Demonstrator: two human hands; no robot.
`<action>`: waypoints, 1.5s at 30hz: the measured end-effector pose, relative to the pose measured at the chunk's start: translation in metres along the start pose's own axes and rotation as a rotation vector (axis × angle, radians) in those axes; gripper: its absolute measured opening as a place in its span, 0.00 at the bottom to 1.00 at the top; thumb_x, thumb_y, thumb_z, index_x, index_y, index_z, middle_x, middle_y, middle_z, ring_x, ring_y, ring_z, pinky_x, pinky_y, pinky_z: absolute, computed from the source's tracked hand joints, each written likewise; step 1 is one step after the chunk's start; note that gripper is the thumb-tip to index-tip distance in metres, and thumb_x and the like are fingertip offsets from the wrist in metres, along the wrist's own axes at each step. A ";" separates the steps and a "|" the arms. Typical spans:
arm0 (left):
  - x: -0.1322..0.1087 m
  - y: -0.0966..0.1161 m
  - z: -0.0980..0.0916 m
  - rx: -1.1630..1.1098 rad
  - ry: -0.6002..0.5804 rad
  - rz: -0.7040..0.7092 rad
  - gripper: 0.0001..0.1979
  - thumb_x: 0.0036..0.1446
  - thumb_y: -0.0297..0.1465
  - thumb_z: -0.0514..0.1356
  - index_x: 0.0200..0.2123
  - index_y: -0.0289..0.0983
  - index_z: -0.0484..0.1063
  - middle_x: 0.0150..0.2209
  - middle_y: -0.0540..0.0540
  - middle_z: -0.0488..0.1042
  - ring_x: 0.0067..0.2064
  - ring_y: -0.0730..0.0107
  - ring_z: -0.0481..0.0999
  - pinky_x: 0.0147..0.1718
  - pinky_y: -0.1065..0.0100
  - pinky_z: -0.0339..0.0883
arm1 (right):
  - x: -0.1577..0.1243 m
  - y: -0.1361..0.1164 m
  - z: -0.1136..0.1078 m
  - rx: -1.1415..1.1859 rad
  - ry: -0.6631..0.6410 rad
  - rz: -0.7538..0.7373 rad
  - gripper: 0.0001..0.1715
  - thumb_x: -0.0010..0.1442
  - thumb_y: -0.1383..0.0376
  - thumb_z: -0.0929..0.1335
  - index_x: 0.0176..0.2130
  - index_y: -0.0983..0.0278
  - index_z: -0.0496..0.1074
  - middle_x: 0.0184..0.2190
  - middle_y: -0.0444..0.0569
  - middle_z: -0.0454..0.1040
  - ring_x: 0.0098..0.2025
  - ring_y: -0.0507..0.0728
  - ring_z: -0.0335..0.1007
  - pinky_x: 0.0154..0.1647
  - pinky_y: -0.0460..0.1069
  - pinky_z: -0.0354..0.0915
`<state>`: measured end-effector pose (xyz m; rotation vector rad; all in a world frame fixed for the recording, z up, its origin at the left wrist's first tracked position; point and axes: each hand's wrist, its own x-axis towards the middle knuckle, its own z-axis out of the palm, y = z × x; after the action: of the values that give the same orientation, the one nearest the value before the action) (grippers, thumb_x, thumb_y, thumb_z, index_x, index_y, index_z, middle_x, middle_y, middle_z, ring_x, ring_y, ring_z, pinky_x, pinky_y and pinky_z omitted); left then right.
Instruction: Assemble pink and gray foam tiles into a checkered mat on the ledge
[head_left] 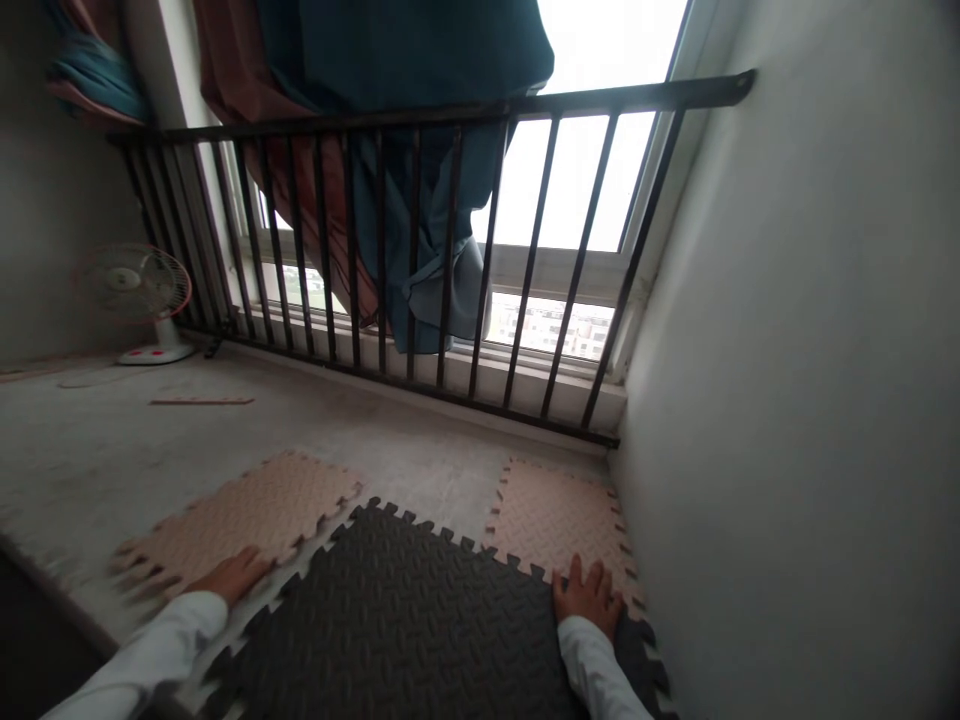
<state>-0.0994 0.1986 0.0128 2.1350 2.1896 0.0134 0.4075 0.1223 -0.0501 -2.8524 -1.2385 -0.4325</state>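
Observation:
A black foam mat tile (420,620) with jigsaw edges and a tread pattern lies in front of me. My right hand (589,597) rests with fingers spread at its far right corner, across the edge to a beige foam mat tile (559,505) beside the wall. On the left, my left hand (234,577) lies flat on the near edge of another beige foam mat tile (255,505), its fingers stretched out. A strip of bare floor separates that left tile from the black one. Both sleeves are white.
A dark metal railing (420,380) runs before the window, with blue and reddish curtains (420,60) hanging over it. A white wall (795,400) rises at the right. On the concrete floor (67,450) stand a fan (161,335) and a thin reddish strip (202,402); a dark ledge drops at lower left.

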 end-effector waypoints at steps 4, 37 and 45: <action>0.034 0.032 -0.021 -0.025 0.064 0.171 0.21 0.46 0.24 0.45 0.43 0.37 0.68 0.52 0.45 0.63 0.52 0.70 0.62 0.51 0.72 0.52 | 0.000 -0.001 0.000 -0.002 -0.002 0.015 0.32 0.52 0.50 0.55 0.54 0.58 0.56 0.56 0.57 0.53 0.57 0.64 0.44 0.53 0.61 0.39; 0.046 0.334 0.040 -0.165 -0.197 0.563 0.24 0.51 0.23 0.46 0.53 0.29 0.53 0.58 0.42 0.51 0.59 0.70 0.45 0.57 0.67 0.39 | -0.004 0.003 0.003 0.009 0.089 -0.034 0.31 0.53 0.51 0.56 0.53 0.61 0.59 0.55 0.60 0.55 0.56 0.65 0.47 0.52 0.61 0.40; 0.043 0.340 0.034 -0.172 -0.215 0.615 0.26 0.49 0.23 0.48 0.54 0.28 0.52 0.57 0.40 0.53 0.59 0.69 0.48 0.56 0.68 0.41 | -0.002 0.001 0.007 0.008 0.071 -0.001 0.31 0.52 0.51 0.58 0.53 0.60 0.59 0.55 0.59 0.55 0.57 0.65 0.45 0.52 0.61 0.38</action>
<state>0.2413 0.2492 -0.0017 2.4714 1.3056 0.0100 0.4088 0.1205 -0.0568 -2.8030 -1.2277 -0.5232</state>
